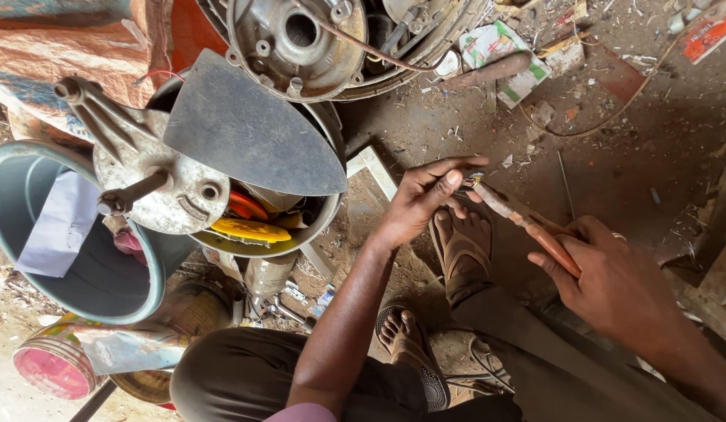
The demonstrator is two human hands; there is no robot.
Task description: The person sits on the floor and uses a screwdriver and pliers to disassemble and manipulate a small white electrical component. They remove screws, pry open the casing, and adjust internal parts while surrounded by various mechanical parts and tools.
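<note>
With the right hand (613,281) clamped on the orange handles of the pliers (527,223), keep the jaws square on the small part (474,181) pinched in the left hand (421,199) fingertips above the dirt floor (613,156), squeezing steadily to avoid slipping.

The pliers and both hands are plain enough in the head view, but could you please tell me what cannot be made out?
- Head view: the piece at the tip of the pliers is too small, half covered by the left hand fingertips.
- Right hand: the palm hides the handle ends.
- Bucket contents: covered by the iron soleplate.
</note>
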